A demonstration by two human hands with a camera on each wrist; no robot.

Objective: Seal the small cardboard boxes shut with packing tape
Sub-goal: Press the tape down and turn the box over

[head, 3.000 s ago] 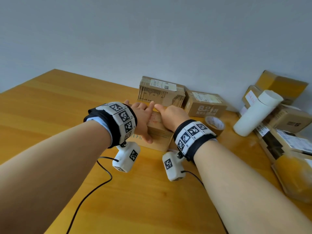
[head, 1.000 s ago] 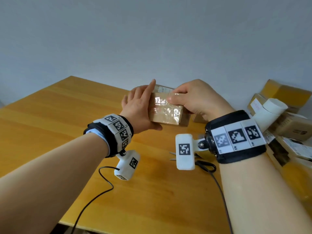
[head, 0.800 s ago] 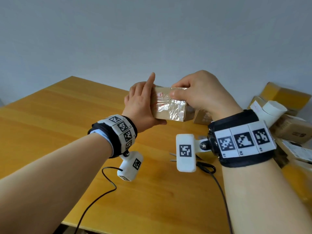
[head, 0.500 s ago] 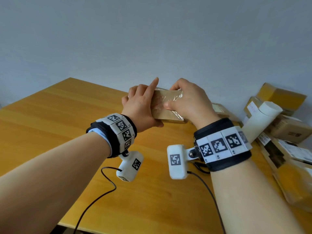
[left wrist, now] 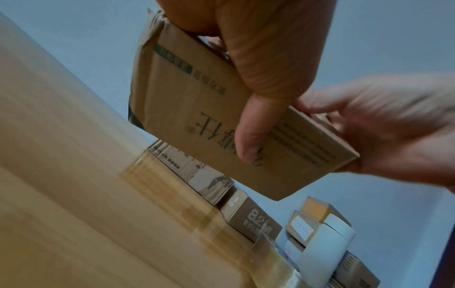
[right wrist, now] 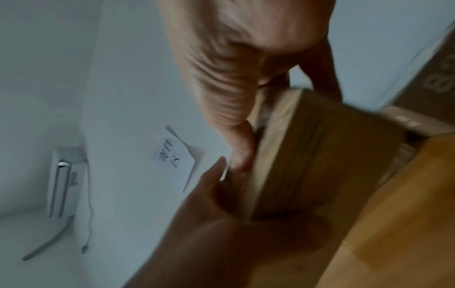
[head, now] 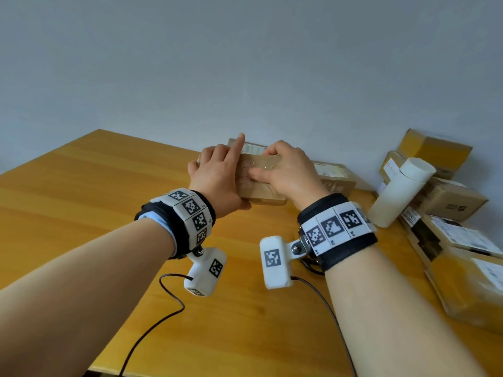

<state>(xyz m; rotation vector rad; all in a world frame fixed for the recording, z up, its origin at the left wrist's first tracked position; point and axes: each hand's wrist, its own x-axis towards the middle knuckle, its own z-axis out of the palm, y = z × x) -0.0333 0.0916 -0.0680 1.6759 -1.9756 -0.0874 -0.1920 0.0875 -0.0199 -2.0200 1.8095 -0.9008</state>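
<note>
Left hand (head: pixel 217 178) and right hand (head: pixel 288 172) grip taped box (head: pixel 255 183) aloft

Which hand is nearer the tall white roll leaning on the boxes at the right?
Right. The right hand, gripping the held box, is on the side toward the white roll; the left hand holds the box's far end.

You've got a white cylindrical tube (head: pixel 400 195) leaning against stuff on your yellow wooden table (head: pixel 81 200), plus a handwritten white paper note (right wrist: pixel 173 154) stuck on the pale wall (head: pixel 245 63).
</note>
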